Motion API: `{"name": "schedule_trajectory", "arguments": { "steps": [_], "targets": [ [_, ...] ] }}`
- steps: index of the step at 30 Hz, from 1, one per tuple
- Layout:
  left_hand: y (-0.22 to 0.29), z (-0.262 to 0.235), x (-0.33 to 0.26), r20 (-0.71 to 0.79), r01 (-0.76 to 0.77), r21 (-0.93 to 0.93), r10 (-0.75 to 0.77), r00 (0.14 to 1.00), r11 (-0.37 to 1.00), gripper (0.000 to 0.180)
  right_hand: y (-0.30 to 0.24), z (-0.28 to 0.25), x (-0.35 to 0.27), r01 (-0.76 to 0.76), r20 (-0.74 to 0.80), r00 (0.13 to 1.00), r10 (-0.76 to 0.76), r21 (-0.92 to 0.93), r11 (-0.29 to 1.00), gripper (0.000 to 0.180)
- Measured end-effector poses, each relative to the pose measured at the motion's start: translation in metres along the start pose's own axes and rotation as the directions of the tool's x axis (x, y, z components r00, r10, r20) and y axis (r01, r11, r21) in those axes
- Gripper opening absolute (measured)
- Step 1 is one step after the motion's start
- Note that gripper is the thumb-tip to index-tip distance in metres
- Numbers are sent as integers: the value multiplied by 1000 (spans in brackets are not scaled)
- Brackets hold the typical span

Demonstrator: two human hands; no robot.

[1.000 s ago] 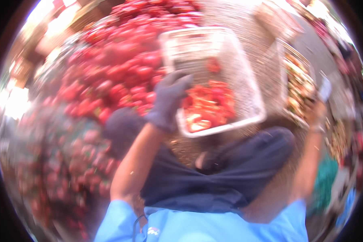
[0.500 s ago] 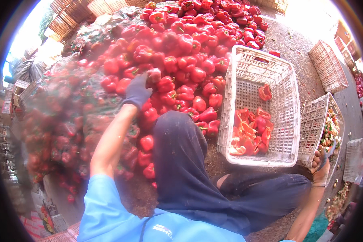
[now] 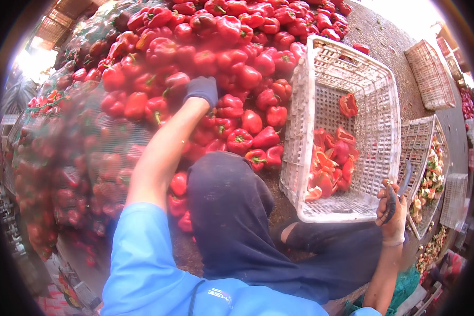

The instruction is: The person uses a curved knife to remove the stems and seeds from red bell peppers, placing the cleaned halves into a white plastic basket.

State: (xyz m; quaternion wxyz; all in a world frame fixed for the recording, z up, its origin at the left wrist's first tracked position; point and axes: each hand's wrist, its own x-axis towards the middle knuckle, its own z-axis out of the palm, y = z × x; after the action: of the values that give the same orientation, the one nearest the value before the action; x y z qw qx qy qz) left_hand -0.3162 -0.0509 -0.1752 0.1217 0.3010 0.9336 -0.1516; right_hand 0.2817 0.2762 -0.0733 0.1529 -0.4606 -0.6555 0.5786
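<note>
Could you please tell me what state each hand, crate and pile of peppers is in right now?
left hand: gloved, reaching into the pepper pile, resting on whole peppers.
right hand: bare, closed around a knife.
knife: held, blade pointing up.
pepper pile: whole red peppers, heaped high.
white crate: upright, partly filled with cut pepper pieces.
cut pepper pieces: red, lying in the crate's lower part.
second crate: holds pale trimmings.

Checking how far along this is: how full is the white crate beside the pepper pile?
Mostly empty. The white crate holds only cut red pepper pieces along its lower side; bare lattice shows elsewhere.
</note>
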Motion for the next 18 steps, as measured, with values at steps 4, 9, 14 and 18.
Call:
{"name": "schedule_trajectory", "arguments": {
  "steps": [4, 9, 14, 18],
  "targets": [
    [-5, -16, -19, -73, 53, -139, -63, 995, 989, 35, -4, 8, -12, -36, -3, 999, 36, 36, 999, 31],
    [-28, -19, -27, -11, -96, -41, 96, 995, 995, 36, -11, 21, -23, 30, -22, 999, -30, 7, 1000, 32],
    [-38, 8, -56, -241, -87, -178, 43, 970, 980, 39, -16, 19, -34, -10, -43, 999, 14, 83, 997, 32],
    [-66, 22, -69, -446, -218, -611, -103, 889, 761, 37, -34, 24, -46, -19, -44, 999, 23, 105, 994, 35]
  ]
}}
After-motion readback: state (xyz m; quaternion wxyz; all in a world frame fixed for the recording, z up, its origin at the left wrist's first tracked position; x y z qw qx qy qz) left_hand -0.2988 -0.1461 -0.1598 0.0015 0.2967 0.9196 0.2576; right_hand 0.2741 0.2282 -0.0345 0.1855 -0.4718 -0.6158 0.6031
